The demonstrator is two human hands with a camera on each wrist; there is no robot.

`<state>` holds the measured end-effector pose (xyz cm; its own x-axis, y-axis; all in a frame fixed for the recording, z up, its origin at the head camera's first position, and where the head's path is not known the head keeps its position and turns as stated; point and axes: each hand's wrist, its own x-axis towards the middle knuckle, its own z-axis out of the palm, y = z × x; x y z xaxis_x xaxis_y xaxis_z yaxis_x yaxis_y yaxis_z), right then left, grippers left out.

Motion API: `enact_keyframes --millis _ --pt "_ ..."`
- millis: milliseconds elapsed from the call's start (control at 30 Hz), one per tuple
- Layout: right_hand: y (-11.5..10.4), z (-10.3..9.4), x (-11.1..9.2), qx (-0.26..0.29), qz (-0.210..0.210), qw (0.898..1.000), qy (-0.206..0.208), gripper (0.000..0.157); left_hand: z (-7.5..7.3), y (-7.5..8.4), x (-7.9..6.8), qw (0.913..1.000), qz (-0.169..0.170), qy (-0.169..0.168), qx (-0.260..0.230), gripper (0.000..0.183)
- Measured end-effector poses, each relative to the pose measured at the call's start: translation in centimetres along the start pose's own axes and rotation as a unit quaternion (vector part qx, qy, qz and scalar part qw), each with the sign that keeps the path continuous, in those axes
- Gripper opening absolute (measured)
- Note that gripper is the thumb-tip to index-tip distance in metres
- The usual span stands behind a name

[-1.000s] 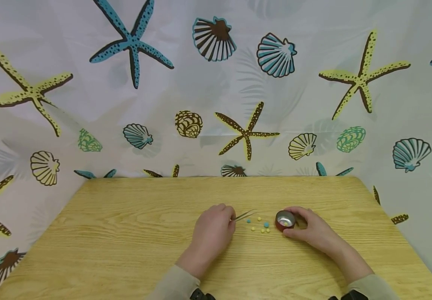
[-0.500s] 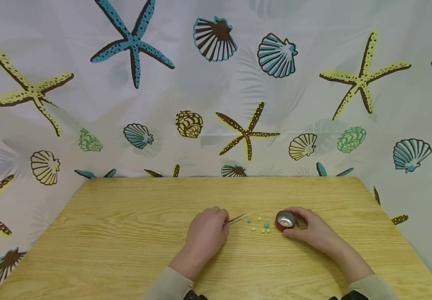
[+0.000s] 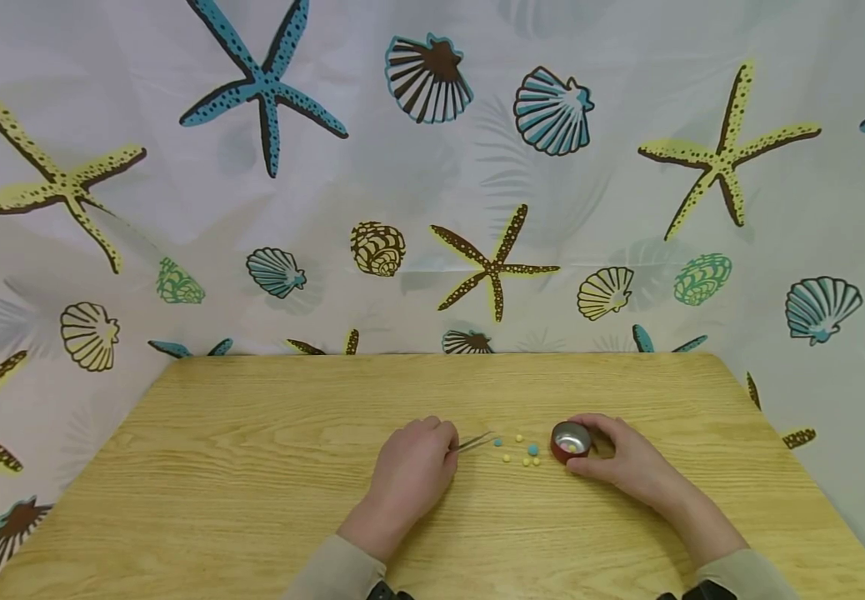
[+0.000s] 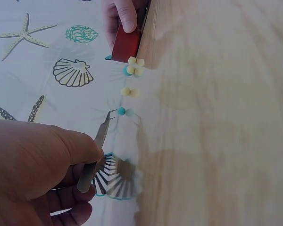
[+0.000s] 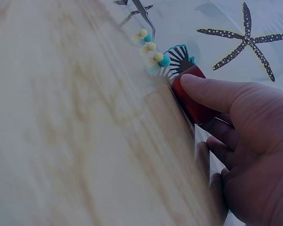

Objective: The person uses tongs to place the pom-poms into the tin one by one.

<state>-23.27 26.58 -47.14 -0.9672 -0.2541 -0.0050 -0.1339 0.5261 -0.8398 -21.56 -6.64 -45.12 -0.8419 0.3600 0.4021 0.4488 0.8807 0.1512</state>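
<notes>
My left hand [image 3: 413, 462] pinches a pair of metal tweezers [image 4: 99, 141] between thumb and fingers. Their slightly parted bent tips are right at a small blue ball [image 4: 121, 111] on the table. To the right, a small round red tin [image 5: 195, 101] with a silvery inside stands on the tabletop, and my right hand [image 3: 631, 467] grips it round the side. One yellow ball [image 3: 572, 448] lies inside the tin. Between the tweezers and the tin are a larger blue ball [image 3: 533, 450] and several loose yellow balls [image 3: 526, 462].
The wooden table [image 3: 237, 467] reaches back to a white cloth [image 3: 432, 183] printed with starfish and shells. That cloth also hangs along the left and right sides.
My left hand has drawn back to the left with the tweezers, whose tips have come from beyond the small blue ball to beside it. The right hand and tin have stayed put.
</notes>
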Motion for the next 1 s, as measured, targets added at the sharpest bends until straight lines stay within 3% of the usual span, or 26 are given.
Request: enact_keyframes --millis 1000 --pt "-0.02 0.17 -0.16 -0.003 -0.003 1.000 0.006 0.065 -0.02 -0.60 -0.46 0.9995 0.005 -0.032 -0.001 0.012"
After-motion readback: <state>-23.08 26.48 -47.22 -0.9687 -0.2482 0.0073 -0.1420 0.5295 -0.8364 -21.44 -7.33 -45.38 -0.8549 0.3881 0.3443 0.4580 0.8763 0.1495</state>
